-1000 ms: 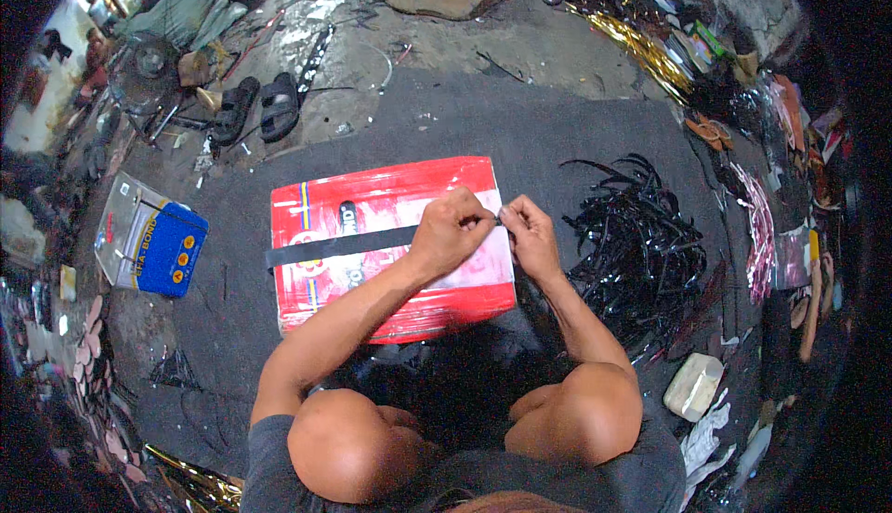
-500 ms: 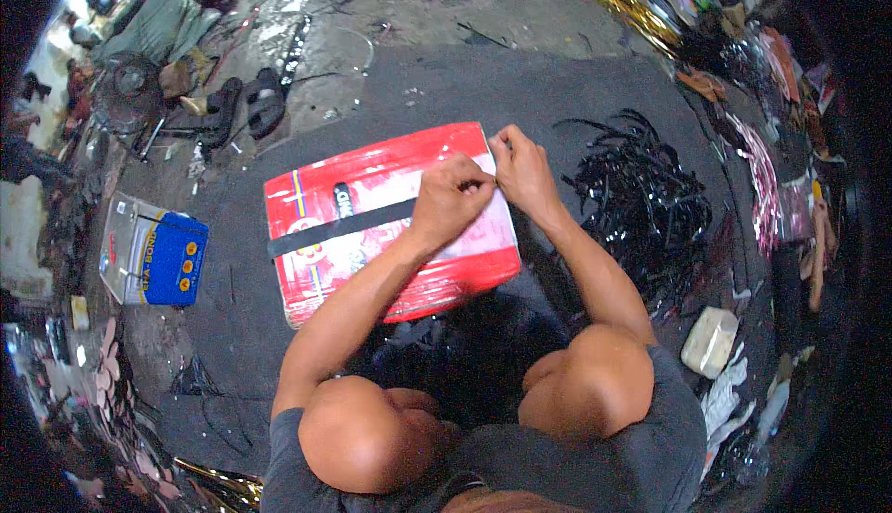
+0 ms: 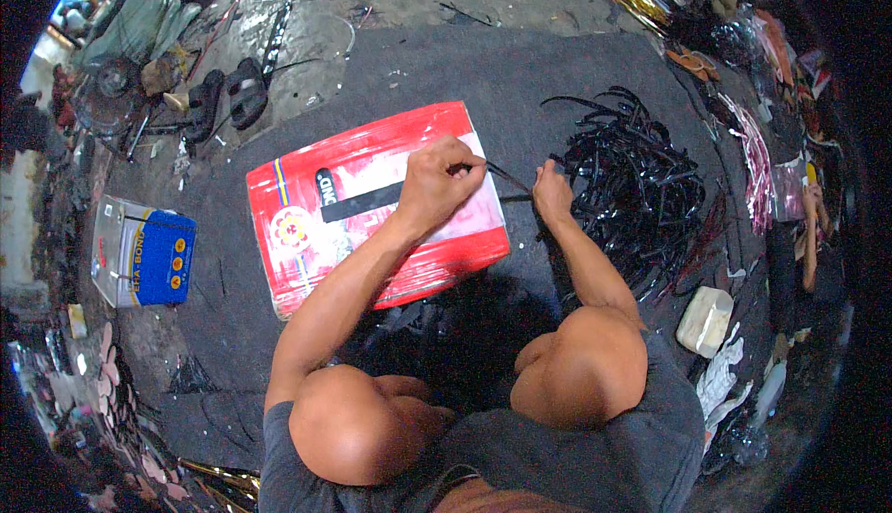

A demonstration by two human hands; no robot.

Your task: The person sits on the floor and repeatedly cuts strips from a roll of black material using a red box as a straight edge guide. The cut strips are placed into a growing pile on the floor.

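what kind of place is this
Probably an informal floor workshop: the person sits on a dark mat working over a red board, beside a pile of black strips, with scraps and sandals around.

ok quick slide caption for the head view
Both hands, left hand and right hand, pull a black strip over a red board.

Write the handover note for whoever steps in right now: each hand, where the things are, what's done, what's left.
Left hand: over the red board, pinching a thin black strip at its right edge.
Right hand: just off the board's right edge, gripping black strip beside the pile of black strips.
Done: one black strip lies flat across the board.
Left: the held strip is not yet laid down; the pile remains large.
Blue-and-white carton sits untouched at far left.
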